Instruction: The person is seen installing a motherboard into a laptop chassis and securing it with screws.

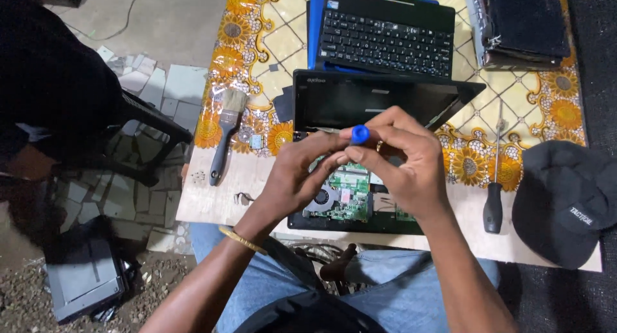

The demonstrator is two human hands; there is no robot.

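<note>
Head view: we pinch a blue-handled screwdriver (pixel 359 135) in both hands, left hand (pixel 297 175) and right hand (pixel 403 159), directly above the opened laptop (pixel 340 204).

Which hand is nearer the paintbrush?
Left. The left hand is over the opened laptop, just right of the paintbrush. The right hand is farther right, beyond the left.

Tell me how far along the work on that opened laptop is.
Done: the opened laptop has its cover off, with circuit board and fan exposed. In hand: the left hand and right hand together hold a blue-capped tool above the board; its tip is hidden. Left: the board is still seated; the black-handled screwdriver and brush lie unused beside it.
</note>
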